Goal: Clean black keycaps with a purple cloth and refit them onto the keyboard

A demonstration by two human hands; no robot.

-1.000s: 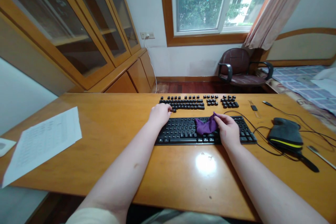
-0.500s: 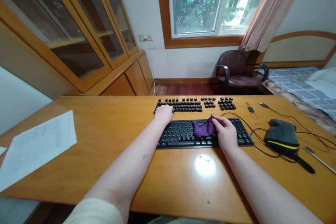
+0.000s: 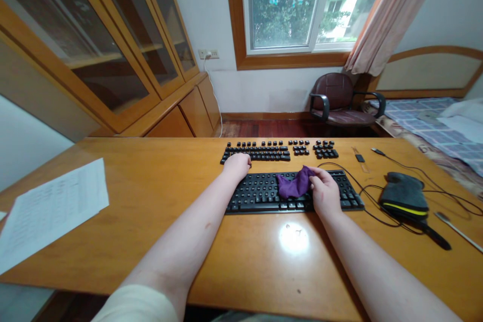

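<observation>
My left hand (image 3: pixel 237 166) is closed in a pinch at the back left of the black keyboard (image 3: pixel 264 206), with a small dark keycap (image 3: pixel 249 164) at its fingertips, mostly hidden. Between the thumb and fingers of my right hand (image 3: pixel 325 189) is a crumpled purple cloth (image 3: pixel 294 185), which drapes over the right-middle part of the keyboard. Much of the keyboard shows bare key posts where caps are off. Just behind it, loose black keycaps (image 3: pixel 267 153) lie in rows in keyboard order, some of them covered by my left hand.
On the right lie a small black keycap puller (image 3: pixel 358 158), a USB cable plug (image 3: pixel 378 151), a grey brush-like cleaning tool with a yellow stripe (image 3: pixel 403 193) and a thin white stick (image 3: pixel 460 231). Printed papers (image 3: pixel 56 211) lie on the left of the wooden desk (image 3: pixel 151 181).
My left hand has shifted slightly down and right. My right fingers have bunched the cloth's upper edge closer to the palm. The keyboard has stayed in place.
</observation>
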